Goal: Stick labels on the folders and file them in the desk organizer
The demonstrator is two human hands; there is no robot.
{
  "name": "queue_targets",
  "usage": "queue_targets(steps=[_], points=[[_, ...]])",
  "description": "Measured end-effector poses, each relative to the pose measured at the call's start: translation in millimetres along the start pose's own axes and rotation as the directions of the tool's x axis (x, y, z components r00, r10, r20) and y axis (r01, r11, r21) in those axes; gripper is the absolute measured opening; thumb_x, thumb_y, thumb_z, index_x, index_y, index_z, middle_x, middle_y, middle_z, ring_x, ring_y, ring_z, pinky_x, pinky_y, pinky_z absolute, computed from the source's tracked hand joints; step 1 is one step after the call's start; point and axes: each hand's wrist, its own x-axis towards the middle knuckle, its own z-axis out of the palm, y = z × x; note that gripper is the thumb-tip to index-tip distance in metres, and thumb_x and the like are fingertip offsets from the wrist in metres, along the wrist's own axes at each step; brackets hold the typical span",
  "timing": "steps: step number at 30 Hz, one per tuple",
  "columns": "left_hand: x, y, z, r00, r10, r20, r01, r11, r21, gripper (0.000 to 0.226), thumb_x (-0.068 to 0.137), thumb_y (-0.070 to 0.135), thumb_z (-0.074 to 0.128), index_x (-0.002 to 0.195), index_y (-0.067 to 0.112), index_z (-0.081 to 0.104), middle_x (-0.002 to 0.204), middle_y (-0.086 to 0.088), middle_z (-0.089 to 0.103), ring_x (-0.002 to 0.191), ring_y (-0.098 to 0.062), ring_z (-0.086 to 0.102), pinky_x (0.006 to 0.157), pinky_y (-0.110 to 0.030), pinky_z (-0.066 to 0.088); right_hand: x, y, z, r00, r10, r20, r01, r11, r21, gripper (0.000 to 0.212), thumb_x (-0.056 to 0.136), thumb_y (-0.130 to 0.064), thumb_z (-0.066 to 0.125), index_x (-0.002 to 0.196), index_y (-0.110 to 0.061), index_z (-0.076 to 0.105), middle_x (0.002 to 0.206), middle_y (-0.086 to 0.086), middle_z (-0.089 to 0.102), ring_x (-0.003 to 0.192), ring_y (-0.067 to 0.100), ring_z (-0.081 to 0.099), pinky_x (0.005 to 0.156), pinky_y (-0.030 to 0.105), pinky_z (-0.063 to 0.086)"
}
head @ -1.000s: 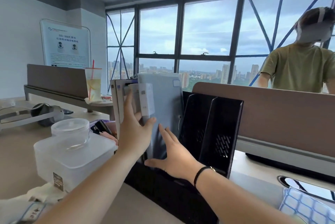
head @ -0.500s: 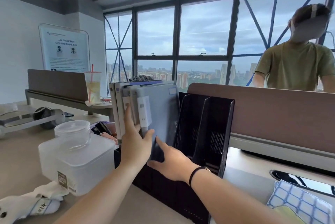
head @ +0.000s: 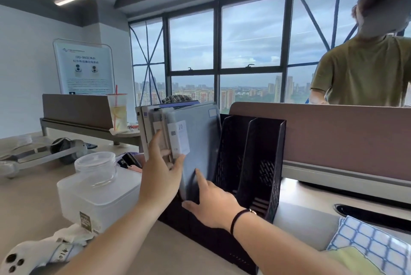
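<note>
folders [head: 195, 141] upright in organizer [head: 251, 163], left hand [head: 160, 174] and right hand [head: 211, 203] flat against them.

- Left hand [head: 160, 176] reaches forward and up from the lower left, forearm bare, fingers extended upward, thumb spread to the right.
- Right hand [head: 210, 204] reaches in from the lower right, palm down, fingers flat and pointing forward-left, a black band around the wrist.
</note>
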Motion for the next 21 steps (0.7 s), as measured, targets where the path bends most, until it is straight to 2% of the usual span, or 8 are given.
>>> queue_targets(steps=[2, 4, 7, 10, 14, 17, 21], points=[[-2, -3, 0, 0.999, 0.031, -0.034, -0.031, 0.999, 0.026, 0.069, 0.091, 0.023, 0.069, 0.147, 0.032, 0.030, 0.103, 0.014, 0.066, 0.080, 0.003, 0.064, 0.069, -0.010, 0.047, -8, -1, 6, 0.997, -0.071, -0.008, 0.069, 0.985, -0.156, 0.108, 0.089, -0.059, 0.059, 0.155, -0.026, -0.020, 0.160, 0.004, 0.030, 0.137, 0.027, 0.046, 0.109, 0.051, 0.040], [-4, -7, 3, 0.996, 0.064, -0.056, -0.061, 0.997, 0.056, 0.065, 0.090, 0.024, 0.070, 0.143, 0.034, 0.033, 0.101, 0.013, 0.064, 0.081, -0.004, 0.063, 0.074, -0.025, 0.053, -14, 3, 10, 0.992, -0.125, -0.016, 0.117, 0.960, -0.253, 0.112, 0.090, -0.054, 0.062, 0.154, -0.026, -0.025, 0.162, 0.004, 0.025, 0.136, 0.029, 0.046, 0.109, 0.052, 0.039], [-9, -12, 7, 0.996, 0.083, -0.021, -0.081, 0.993, 0.081, 0.061, 0.091, 0.024, 0.069, 0.138, 0.038, 0.034, 0.112, 0.009, 0.063, 0.093, -0.015, 0.064, 0.082, -0.041, 0.057, -15, 14, 10, 0.987, -0.158, -0.039, 0.137, 0.938, -0.319, 0.111, 0.090, -0.054, 0.062, 0.153, -0.028, -0.025, 0.161, 0.005, 0.029, 0.122, 0.031, 0.058, 0.098, 0.049, 0.048], [-18, -12, 8, 0.996, 0.072, 0.055, -0.078, 0.989, 0.123, 0.067, 0.089, 0.023, 0.068, 0.143, 0.039, 0.031, 0.134, 0.006, 0.055, 0.110, -0.021, 0.062, 0.090, -0.047, 0.056, -17, 21, 8, 0.980, -0.185, -0.072, 0.145, 0.915, -0.376, 0.111, 0.087, -0.060, 0.061, 0.154, -0.030, -0.022, 0.152, 0.006, 0.041, 0.112, 0.032, 0.063, 0.089, 0.048, 0.051], [-27, -4, 8, 0.995, 0.043, 0.091, -0.057, 0.986, 0.159, 0.075, 0.088, 0.025, 0.070, 0.147, 0.039, 0.026, 0.144, 0.005, 0.046, 0.121, -0.024, 0.057, 0.094, -0.050, 0.055, -23, 24, 8, 0.971, -0.201, -0.128, 0.122, 0.881, -0.456, 0.107, 0.087, -0.064, 0.058, 0.155, -0.028, -0.016, 0.138, 0.008, 0.053, 0.110, 0.032, 0.062, 0.093, 0.049, 0.047], [-36, 7, 9, 0.993, 0.055, 0.102, -0.072, 0.982, 0.174, 0.076, 0.089, 0.025, 0.070, 0.147, 0.039, 0.023, 0.148, 0.003, 0.041, 0.124, -0.023, 0.056, 0.096, -0.049, 0.053, -36, 25, 7, 0.973, -0.185, -0.137, 0.113, 0.903, -0.414, 0.099, 0.090, -0.060, 0.057, 0.155, -0.031, -0.011, 0.140, 0.007, 0.051, 0.117, 0.032, 0.059, 0.103, 0.051, 0.041], [-47, 27, 7, 0.987, 0.115, 0.113, -0.137, 0.968, 0.210, 0.070, 0.090, 0.023, 0.069, 0.147, 0.034, 0.031, 0.145, 0.000, 0.043, 0.113, -0.018, 0.058, 0.093, -0.045, 0.054, -76, 34, -20, 0.976, -0.184, -0.117, 0.155, 0.963, -0.219, 0.088, 0.093, -0.055, 0.057, 0.157, -0.033, 0.000, 0.158, 0.002, 0.033, 0.139, 0.027, 0.042, 0.116, 0.050, 0.027]])
